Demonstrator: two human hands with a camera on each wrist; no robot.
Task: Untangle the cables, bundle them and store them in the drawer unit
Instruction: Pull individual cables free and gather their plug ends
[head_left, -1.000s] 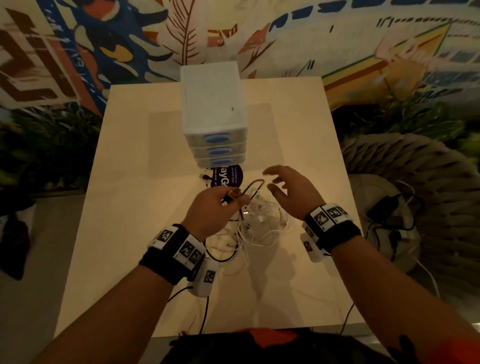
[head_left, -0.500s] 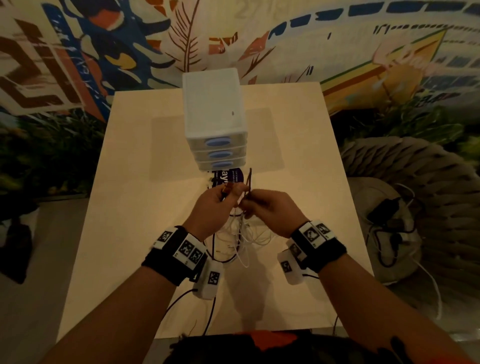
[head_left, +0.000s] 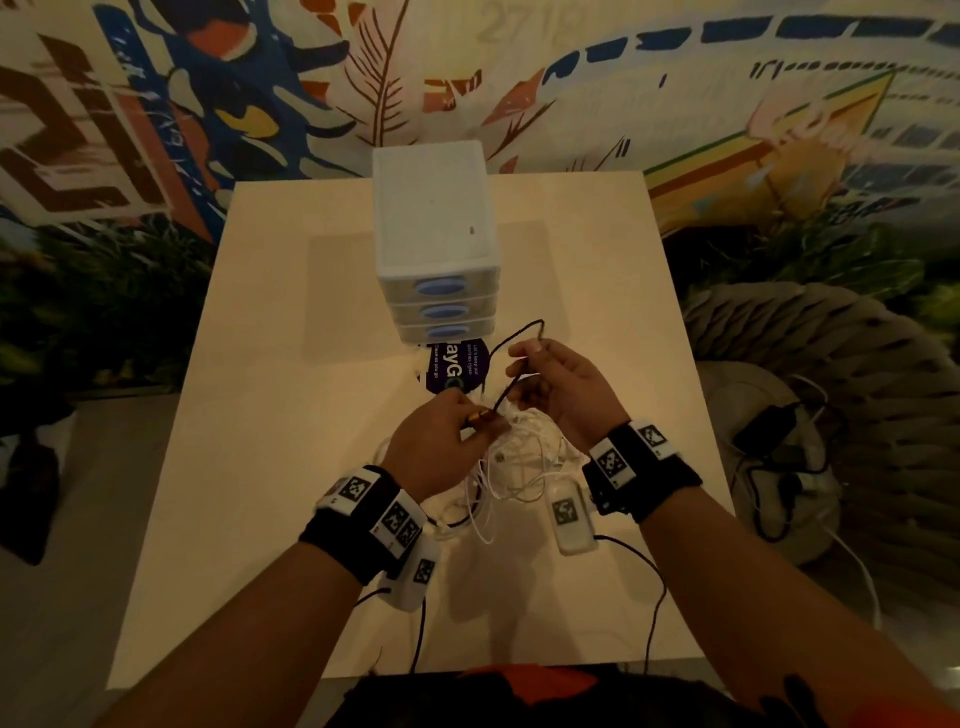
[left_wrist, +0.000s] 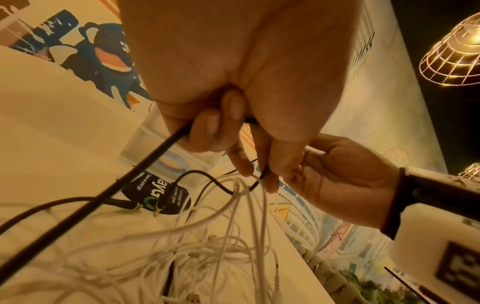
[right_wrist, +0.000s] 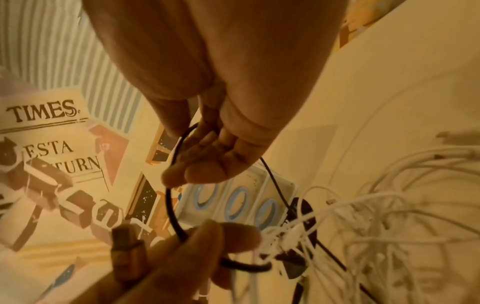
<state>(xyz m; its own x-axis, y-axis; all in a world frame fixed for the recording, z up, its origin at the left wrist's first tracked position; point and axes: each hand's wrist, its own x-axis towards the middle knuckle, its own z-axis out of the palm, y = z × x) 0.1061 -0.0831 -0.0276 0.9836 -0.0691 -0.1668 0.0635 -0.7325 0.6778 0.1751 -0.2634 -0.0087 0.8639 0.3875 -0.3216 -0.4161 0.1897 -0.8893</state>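
Left hand (head_left: 441, 441) pinching the black cable (head_left: 511, 387) just behind its orange-brown plug (head_left: 480, 415), fingers curled tight around it in the left wrist view; apparently done to anchor the free end so the rest can be drawn clear. Right hand (head_left: 563, 387) raised just beyond that pinch, thumb and fingertips (right_wrist: 192, 174) lightly closed on the same black cable, with a loop rising past the fingers toward the drawer unit (head_left: 434, 244). Grip narrow on both sides, each holding cable only. Short arc of black cable spanning from one grip to the other, seen clearly in the right wrist view; judged to be the first turn of a coil or a length being fed out of the tangle, which of the two cannot be told. White cables (head_left: 519, 462) heaped on the table (head_left: 260, 415) directly beneath both grips, several strands lifted and draped over the black cable near the left pinch, so separation judged incomplete. Drawer unit standing beyond the grips, all three drawers closed. Purple label (head_left: 457, 366) lying flat between grips and unit. Both wrists held above the table, palms turned inward toward each other, left lower and nearer the heap.
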